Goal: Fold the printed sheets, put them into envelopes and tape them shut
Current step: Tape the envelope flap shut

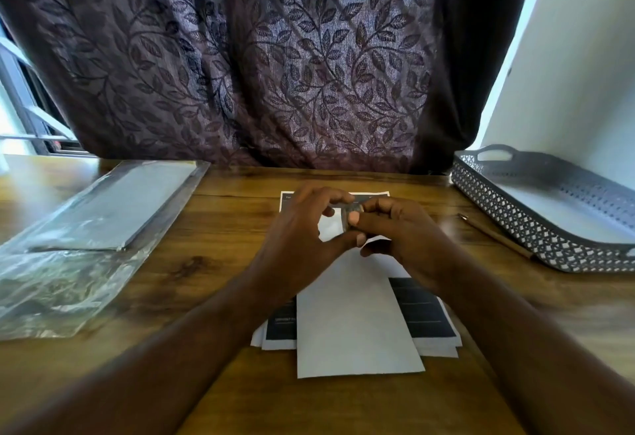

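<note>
Tape (345, 216) is pinched in the grip of the left hand (302, 231) and right hand (403, 233) above the far end of the envelope (354, 317), likely to free a strip for sealing; printed sheets (426, 311) lie beneath the envelope.

Left hand (302, 228) and right hand (398, 231) pinch a small translucent object (345, 210) at frame centre, white envelope (354, 314) atop printed sheets (422, 311) below.

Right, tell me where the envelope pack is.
Head view: the envelope pack lies in clear plastic on the left side of the table, left of the left hand and the printed sheets.
</note>
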`<act>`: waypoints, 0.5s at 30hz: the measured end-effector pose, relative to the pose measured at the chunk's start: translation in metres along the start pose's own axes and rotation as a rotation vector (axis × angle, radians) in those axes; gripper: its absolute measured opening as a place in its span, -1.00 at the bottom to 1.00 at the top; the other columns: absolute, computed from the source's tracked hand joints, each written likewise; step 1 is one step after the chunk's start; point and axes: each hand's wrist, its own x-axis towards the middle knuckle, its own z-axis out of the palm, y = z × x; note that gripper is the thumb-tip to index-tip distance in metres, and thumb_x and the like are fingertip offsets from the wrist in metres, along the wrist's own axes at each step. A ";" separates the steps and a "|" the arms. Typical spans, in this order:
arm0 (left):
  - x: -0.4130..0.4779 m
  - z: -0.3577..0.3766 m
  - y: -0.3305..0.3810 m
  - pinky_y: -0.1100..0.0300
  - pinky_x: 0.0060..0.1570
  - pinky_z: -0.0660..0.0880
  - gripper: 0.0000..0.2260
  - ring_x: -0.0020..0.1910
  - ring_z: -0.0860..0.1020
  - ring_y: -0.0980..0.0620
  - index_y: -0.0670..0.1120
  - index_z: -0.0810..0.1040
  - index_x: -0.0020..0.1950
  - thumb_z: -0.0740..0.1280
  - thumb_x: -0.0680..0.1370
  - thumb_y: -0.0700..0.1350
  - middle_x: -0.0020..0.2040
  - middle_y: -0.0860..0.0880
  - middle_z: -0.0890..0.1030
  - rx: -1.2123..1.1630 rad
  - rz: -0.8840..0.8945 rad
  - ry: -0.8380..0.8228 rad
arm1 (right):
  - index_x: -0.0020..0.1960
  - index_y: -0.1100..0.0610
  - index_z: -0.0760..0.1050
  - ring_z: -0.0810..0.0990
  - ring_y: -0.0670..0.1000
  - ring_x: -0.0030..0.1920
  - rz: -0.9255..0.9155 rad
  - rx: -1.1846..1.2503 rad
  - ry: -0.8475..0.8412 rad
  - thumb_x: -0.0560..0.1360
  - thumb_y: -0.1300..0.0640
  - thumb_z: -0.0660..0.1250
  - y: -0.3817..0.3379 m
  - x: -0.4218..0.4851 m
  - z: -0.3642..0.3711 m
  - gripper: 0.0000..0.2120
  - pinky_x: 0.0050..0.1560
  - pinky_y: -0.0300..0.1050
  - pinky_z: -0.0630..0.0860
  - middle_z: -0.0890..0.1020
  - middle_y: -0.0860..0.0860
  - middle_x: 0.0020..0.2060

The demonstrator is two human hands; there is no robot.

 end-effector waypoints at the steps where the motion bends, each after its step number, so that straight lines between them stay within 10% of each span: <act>1: 0.000 0.000 -0.001 0.37 -0.15 0.50 -0.52 0.05 0.53 0.15 -0.03 0.52 0.29 0.48 0.45 0.13 0.21 0.03 0.54 -0.001 0.007 0.006 | 0.07 0.27 0.61 0.67 0.05 -0.17 0.002 0.008 -0.006 0.54 0.12 0.39 0.001 -0.001 0.000 -0.78 -0.12 -0.15 0.62 0.70 0.11 -0.20; 15: 0.006 -0.014 -0.003 0.44 -0.16 0.49 -0.78 -0.05 0.55 0.22 0.07 0.56 0.10 0.48 0.48 -0.03 -0.06 0.21 0.59 -0.137 -0.146 -0.003 | 0.25 0.21 0.58 0.72 0.13 0.02 -0.079 0.024 -0.098 0.54 0.27 0.38 0.002 -0.001 -0.006 -0.72 0.00 -0.11 0.65 0.73 0.14 -0.01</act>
